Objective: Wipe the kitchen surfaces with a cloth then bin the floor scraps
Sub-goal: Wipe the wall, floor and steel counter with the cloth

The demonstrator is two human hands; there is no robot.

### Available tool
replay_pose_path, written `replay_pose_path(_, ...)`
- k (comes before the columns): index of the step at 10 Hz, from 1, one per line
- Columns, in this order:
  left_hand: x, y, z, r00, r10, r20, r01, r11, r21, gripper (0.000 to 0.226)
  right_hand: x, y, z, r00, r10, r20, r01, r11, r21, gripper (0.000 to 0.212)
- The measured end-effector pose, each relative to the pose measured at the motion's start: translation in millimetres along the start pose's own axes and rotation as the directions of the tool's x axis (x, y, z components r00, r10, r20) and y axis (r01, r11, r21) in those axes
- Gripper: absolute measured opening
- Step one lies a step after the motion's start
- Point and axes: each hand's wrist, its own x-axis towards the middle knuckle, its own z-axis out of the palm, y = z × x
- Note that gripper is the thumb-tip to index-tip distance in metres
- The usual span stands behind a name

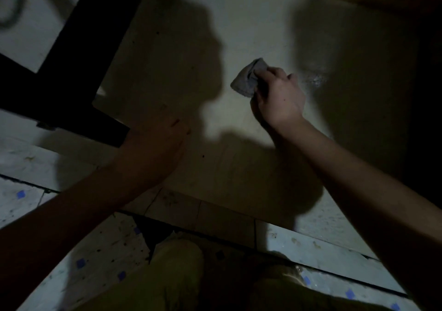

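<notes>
Head-worn, steeply down, close over surface

Arms: left forearm and right forearm, both bare from the frame edge to the wrist.
Hands: left hand and right hand, uncovered (the left lies in deep shadow, so fine detail is lost).
Legs: trousers of plain yellowish-olive fabric over both knees, dim in the low light.
</notes>
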Motion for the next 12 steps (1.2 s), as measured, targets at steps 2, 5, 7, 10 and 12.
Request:
replay_pose_path(2, -2.1, 2.3, 5.3, 0.984, -0.177, -0.002, 0.176, 0.98, -0.092, 0.025, -37.9, -21.0, 7.1, 0.992, -0.121, 0.044, 0.122, 0.992, -0.016, 0.043)
replay_pose_path(5, 3.2, 3.3, 6.2, 0.992, -0.129, 0.002, 0.129, 0.991, -0.045, 0.02, -164.5, -36.4, 8.1, 0.891, -0.383, 0.243, 0.383, 0.923, 0.05, 0.049)
replay_pose_path(7, 14.6, 20.9, 13.1, 0.998, -0.039, -0.051, 0.035, 0.996, -0.082, 0.02, -197.2, -19.2, -6.7, 0.953, -0.21, 0.219, 0.21, 0.977, 0.02, 0.05)
replay_pose_path(10, 35.9, 60.7, 21.6, 1.0, -0.018, -0.007, 0.017, 0.982, -0.186, 0.025, -230.9, 61.2, -33.9, 0.956, 0.285, 0.068, -0.282, 0.958, -0.053, 0.043)
replay_pose_path(12, 38.5, 79.8, 11.8, 0.974, 0.185, -0.13, -0.2, 0.973, -0.113, 0.02, -261.2, 101.1, -42.6, 0.81, 0.584, -0.051, -0.585, 0.811, -0.008, 0.046)
